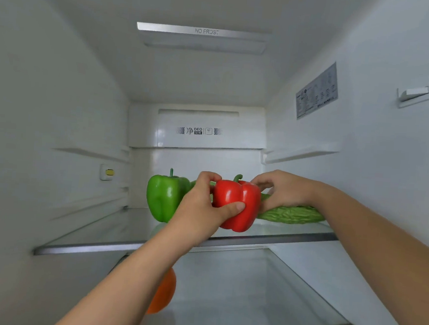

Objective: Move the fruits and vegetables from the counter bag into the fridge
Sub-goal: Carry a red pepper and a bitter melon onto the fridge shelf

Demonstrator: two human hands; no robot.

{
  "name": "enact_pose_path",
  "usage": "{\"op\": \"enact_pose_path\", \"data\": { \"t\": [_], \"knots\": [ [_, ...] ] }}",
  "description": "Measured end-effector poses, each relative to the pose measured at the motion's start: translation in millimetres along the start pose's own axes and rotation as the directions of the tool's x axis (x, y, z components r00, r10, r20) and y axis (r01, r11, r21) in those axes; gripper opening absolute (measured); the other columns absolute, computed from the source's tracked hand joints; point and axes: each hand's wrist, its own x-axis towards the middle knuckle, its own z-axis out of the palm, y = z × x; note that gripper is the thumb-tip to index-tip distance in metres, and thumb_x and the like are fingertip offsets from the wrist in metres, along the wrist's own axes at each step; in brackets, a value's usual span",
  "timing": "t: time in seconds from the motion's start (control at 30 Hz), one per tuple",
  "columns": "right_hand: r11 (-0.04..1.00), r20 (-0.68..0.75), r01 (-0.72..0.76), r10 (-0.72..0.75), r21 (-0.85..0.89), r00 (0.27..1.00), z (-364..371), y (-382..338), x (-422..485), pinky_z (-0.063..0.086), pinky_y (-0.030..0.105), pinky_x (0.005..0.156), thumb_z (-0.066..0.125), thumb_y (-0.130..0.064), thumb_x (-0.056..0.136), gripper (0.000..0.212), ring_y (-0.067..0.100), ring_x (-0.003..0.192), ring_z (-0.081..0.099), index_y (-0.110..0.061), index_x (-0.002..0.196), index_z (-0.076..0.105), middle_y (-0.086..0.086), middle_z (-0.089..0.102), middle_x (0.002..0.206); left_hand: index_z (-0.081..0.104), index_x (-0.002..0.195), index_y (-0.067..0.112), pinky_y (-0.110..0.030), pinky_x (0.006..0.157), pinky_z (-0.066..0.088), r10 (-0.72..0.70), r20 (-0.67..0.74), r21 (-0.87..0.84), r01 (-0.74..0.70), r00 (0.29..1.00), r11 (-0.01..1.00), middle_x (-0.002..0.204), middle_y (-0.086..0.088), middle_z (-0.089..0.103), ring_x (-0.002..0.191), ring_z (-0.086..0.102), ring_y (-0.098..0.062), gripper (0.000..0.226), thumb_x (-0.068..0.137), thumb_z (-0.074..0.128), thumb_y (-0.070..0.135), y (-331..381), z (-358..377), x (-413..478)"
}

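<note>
Red pepper (pixel 236 202) at front of upper glass shelf (pixel 85 251), left hand (pixel 205 205) clamped on it; right hand (pixel 283 190) curled at its top, grip unclear. Risk, we judge: released near the edge, it rolls off. Fridge (pixel 59 99) contents: green pepper (pixel 163 196) and gourd (pixel 294 214) on same shelf; orange fruit (pixel 166 292) below.

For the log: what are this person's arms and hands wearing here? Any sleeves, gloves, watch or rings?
Nothing worn shows. The left hand and right hand are bare, with no gloves or rings visible. The left forearm and right forearm are bare to the frame edge, with no sleeve, watch or bracelet in view.
</note>
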Motion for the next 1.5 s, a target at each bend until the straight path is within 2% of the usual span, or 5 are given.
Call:
{"op": "enact_pose_path", "data": {
  "t": [0.6, 0.83, 1.03, 1.37, 1.5],
  "knots": [
    [0.99, -0.04, -0.062, 0.057, -0.13, 0.998, -3, 10, 4, 0.039, 0.027, 0.095, 0.075, -0.031, 0.073, 0.038, 0.01, 0.109, 0.052, -0.025, 0.109, 0.064, -0.002, 0.061, 0.117, 0.041, 0.119, 0.021, -0.027, 0.064, 0.046, -0.186, 0.092, -0.167, 0.2, 0.978, 0.966, 0.105, 0.0, 0.05, 0.08, 0.054, -0.014, 0.049, 0.08, 0.068, 0.008, -15, -4, 22],
    [0.978, -0.067, -0.089, 0.078, -0.187, 0.995, -4, -1, -2, 0.04, 0.023, 0.088, 0.074, -0.032, 0.074, 0.042, 0.012, 0.106, 0.054, -0.02, 0.113, 0.062, 0.0, 0.061, 0.116, 0.041, 0.129, 0.018, -0.032, 0.083, 0.047, -0.168, 0.032, -0.156, 0.171, 0.985, 0.973, 0.114, -0.007, 0.05, 0.102, 0.053, -0.024, 0.063, 0.076, 0.072, 0.007, -16, -3, 21],
    [0.982, -0.178, -0.099, 0.07, -0.158, 0.982, -4, -8, -12, 0.04, 0.019, 0.071, 0.072, -0.034, 0.076, 0.041, 0.007, 0.087, 0.054, -0.02, 0.114, 0.061, -0.002, 0.061, 0.113, 0.038, 0.132, 0.017, -0.015, 0.065, 0.04, -0.129, -0.018, -0.085, 0.127, 0.991, 0.988, 0.115, -0.003, 0.046, 0.097, 0.049, -0.016, 0.065, 0.077, 0.072, 0.012, -13, -2, 18],
    [0.993, -0.38, -0.085, 0.047, -0.084, 0.924, 10, -29, -38, 0.037, 0.022, 0.081, 0.07, -0.036, 0.077, 0.037, 0.008, 0.098, 0.053, -0.024, 0.111, 0.062, -0.005, 0.061, 0.115, 0.031, 0.139, 0.021, -0.03, 0.094, 0.039, -0.061, -0.059, 0.119, 0.068, 0.996, 0.991, 0.138, -0.005, 0.041, 0.117, 0.047, -0.02, 0.072, 0.079, 0.07, 0.025, 0, -9, -3],
    [0.993, -0.508, -0.09, 0.04, -0.074, 0.86, 29, -49, -59, 0.038, 0.028, 0.089, 0.065, -0.035, 0.081, 0.037, 0.014, 0.112, 0.049, -0.023, 0.116, 0.059, -0.004, 0.055, 0.122, 0.035, 0.138, 0.02, -0.014, 0.091, 0.028, 0.09, -0.145, 0.317, -0.04, 0.985, 0.947, 0.14, -0.001, 0.04, 0.123, 0.039, -0.013, 0.059, 0.085, 0.062, 0.026, 5, -10, -29]
  ]
}}
